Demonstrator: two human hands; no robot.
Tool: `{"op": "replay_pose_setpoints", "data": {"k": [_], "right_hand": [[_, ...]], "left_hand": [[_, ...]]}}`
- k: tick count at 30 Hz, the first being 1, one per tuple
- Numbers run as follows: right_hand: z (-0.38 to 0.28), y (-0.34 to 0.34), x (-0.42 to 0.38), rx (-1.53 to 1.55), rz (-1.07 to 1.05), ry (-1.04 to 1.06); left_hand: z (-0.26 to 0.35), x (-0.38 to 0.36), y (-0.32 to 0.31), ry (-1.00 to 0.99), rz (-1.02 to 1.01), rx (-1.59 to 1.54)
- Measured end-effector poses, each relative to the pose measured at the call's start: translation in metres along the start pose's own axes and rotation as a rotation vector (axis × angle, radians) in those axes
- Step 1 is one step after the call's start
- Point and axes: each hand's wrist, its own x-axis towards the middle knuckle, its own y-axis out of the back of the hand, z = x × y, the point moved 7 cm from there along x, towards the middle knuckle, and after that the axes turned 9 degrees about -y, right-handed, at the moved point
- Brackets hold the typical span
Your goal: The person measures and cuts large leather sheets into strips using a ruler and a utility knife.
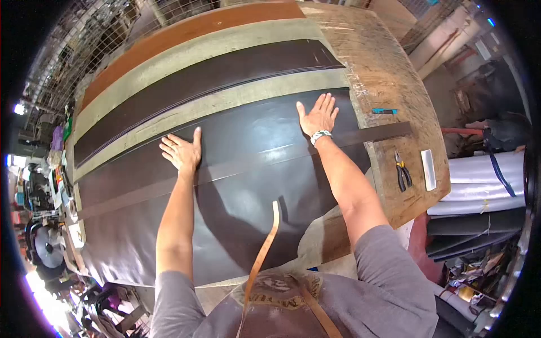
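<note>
A large sheet of dark brown leather [242, 203] covers the near part of the table. My left hand [181, 150] lies flat on it at the left of the middle, fingers spread and thumb out. Farther right, my right hand [319, 115] rests palm down near the sheet's far edge, also with spread fingers and holding nothing. A long narrow dark strip [236, 167] runs across the sheet, passing just below both hands and out over the right edge. A tan measuring tape [262, 253] hangs from my neck, its pale end over the leather.
Beyond the sheet lie a dark leather strip [208, 73] and an orange-brown one [197, 29]. On the wooden table [389, 62] at right are a blue cutter knife [384, 111], yellow-and-black pliers [402, 170] and a whitish bar [429, 170]. Rolls of material [479, 177] stand beyond it.
</note>
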Motion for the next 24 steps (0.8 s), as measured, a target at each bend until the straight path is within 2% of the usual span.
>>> {"op": "replay_pose_setpoints", "data": {"k": [2,5,9,11,15,18,21,22,23,24], "right_hand": [[0.0,0.003,-0.009,0.007,0.026,0.005],[-0.008,0.01,0.01,-0.005,0.075,0.017],[-0.014,-0.007,-0.004,0.002,-0.021,0.006],[-0.051,0.01,-0.039,-0.032,-0.051,0.144],[-0.09,-0.004,-0.052,-0.017,-0.019,0.09],[-0.084,-0.012,-0.05,-0.056,-0.018,0.089],[-0.085,-0.009,-0.052,-0.069,-0.021,0.09],[-0.086,-0.006,-0.053,-0.113,-0.056,0.068],[-0.084,-0.011,-0.051,-0.082,-0.016,0.071],[-0.084,-0.009,-0.051,-0.009,0.006,0.081]], "left_hand": [[0.038,-0.026,0.0,-0.025,0.009,0.059],[0.062,-0.02,-0.002,-0.052,0.053,0.113],[0.052,-0.022,-0.003,-0.037,0.024,0.103],[0.053,-0.019,-0.009,-0.031,0.053,0.096],[0.059,-0.017,0.001,-0.039,0.035,0.133],[0.057,-0.022,0.002,-0.042,0.06,0.137],[0.056,-0.024,-0.012,-0.175,0.213,-0.059],[0.067,-0.041,0.0,-0.306,0.159,-0.143],[0.082,-0.07,0.006,-0.484,0.228,-0.212],[0.096,-0.106,0.012,-0.62,0.182,-0.205]]}}
